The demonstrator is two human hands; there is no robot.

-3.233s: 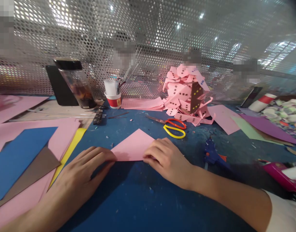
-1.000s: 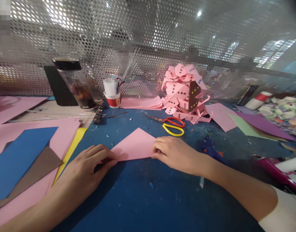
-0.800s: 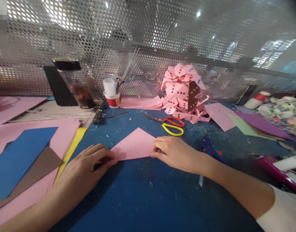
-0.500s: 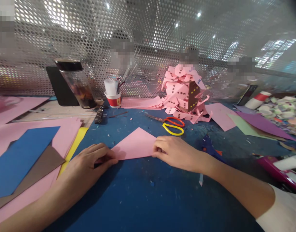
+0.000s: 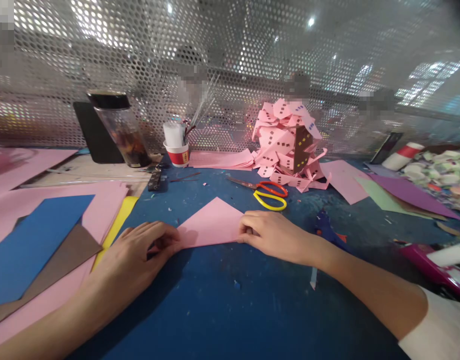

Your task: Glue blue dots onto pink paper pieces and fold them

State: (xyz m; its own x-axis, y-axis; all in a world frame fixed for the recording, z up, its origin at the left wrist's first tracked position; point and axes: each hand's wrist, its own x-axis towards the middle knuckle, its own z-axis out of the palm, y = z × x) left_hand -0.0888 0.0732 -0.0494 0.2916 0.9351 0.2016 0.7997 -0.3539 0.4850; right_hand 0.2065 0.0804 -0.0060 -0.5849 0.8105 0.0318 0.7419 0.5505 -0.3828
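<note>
A sheet of pink paper (image 5: 212, 226) lies on the blue table with its folded-looking straight edge toward me and a peak pointing away, like a triangle. My left hand (image 5: 152, 250) pinches its left corner, fingers closed and thumb along the near edge. At the right corner, my right hand (image 5: 265, 234) grips the paper between thumb and curled fingers. Both end corners are hidden under the fingers. Scissors (image 5: 270, 195) with one red and one yellow handle lie just beyond the paper, blades to the left.
Blue paper (image 5: 42, 240) and brown paper (image 5: 65, 255) lie on pink sheets at left. A tumbler (image 5: 121, 132) and paper cup (image 5: 177, 154) stand at the back, near a pink paper model (image 5: 280, 142). A blue glue gun (image 5: 325, 227) and magenta tool (image 5: 421, 257) lie right.
My left fingers have shifted slightly inward over the paper's left corner. The right hand keeps its grip, and the view has moved a little.
</note>
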